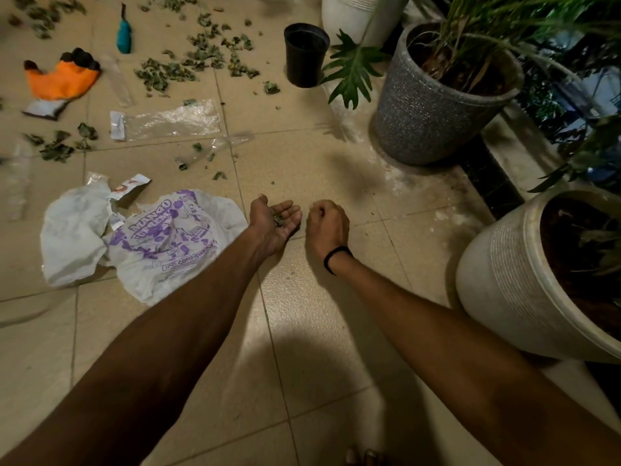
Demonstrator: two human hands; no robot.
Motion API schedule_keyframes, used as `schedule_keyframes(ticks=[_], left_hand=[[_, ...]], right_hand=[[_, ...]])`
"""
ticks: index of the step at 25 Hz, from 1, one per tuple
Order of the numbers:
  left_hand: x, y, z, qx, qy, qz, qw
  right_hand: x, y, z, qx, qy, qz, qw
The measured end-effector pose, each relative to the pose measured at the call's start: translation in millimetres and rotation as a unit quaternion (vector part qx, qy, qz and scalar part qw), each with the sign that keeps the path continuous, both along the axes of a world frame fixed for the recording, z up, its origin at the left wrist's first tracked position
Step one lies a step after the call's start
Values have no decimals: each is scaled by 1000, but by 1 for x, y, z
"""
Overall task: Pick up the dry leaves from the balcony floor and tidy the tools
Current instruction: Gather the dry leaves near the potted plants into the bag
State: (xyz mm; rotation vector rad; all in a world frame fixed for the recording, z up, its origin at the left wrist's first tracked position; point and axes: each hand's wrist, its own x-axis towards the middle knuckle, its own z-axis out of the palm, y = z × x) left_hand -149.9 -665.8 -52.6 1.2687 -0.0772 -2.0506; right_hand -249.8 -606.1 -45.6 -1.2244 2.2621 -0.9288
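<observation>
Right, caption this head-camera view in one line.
Left hand cups leaf bits beside the curled right hand; dry leaves litter the floor.

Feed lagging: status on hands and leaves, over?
Left hand palm up, cupping leaf bits. Right hand curled, contents hidden. Dry leaves on floor, plastic wrapper among them.

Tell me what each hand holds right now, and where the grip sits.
Left hand, palm up, carries a few dry leaf bits in its cupped palm, fingers not closed. Right hand is curled; whether its grip holds anything cannot be told.
</observation>
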Motion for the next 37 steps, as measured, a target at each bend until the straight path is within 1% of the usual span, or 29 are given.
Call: schedule_keyframes(ticks=[1, 3, 5, 6, 8, 11, 13, 16, 20, 21, 24, 25, 28, 30, 33, 35, 37], left_hand=[[0, -1, 0, -1, 6, 4, 1000], [0, -2, -1, 3, 21, 16, 1000], [3, -3, 0, 6, 36, 21, 999], [5, -4, 2, 5, 38, 20, 999], [9, -6, 8, 1, 45, 30, 999], [20, -18, 18, -12, 84, 82, 993], [32, -33, 29, -33, 91, 117, 988], [56, -61, 45, -59, 97, 170, 979], [81, -85, 54, -83, 99, 221, 967], [84, -88, 55, -86, 100, 227, 965], [86, -92, 52, -87, 102, 237, 962], [86, -92, 51, -87, 102, 238, 962], [84, -90, 48, -80, 104, 242, 961], [80, -86, 48, -80, 105, 239, 962], [75, -79, 52, -78, 104, 228, 965], [74, -75, 54, -78, 104, 224, 966], [73, -71, 55, -78, 100, 219, 967]], right_hand=[[6, -1, 10, -16, -19, 32, 999], [14, -4, 24, -19, -32, 111, 993], [17, -8, 32, 11, -26, 172, 985], [17, -10, 35, 24, -26, 186, 982], [15, -16, 38, 23, -33, 167, 985], [5, -33, 40, -28, -72, 92, 993], [-5, -49, 38, -28, -46, 71, 996], [-14, -74, 22, 28, -27, 95, 995], [0, -93, -9, 84, 43, 213, 973], [6, -94, -11, 98, 42, 217, 970], [14, -94, -19, 96, 59, 238, 965], [14, -94, -20, 104, 54, 241, 964], [12, -87, -19, 84, -8, 189, 978], [6, -77, -22, 72, -16, 170, 983], [-3, -54, -27, 46, -85, 146, 985], [-10, -44, -32, 39, -108, 127, 985], [-13, -39, -31, 56, -121, 129, 983]])
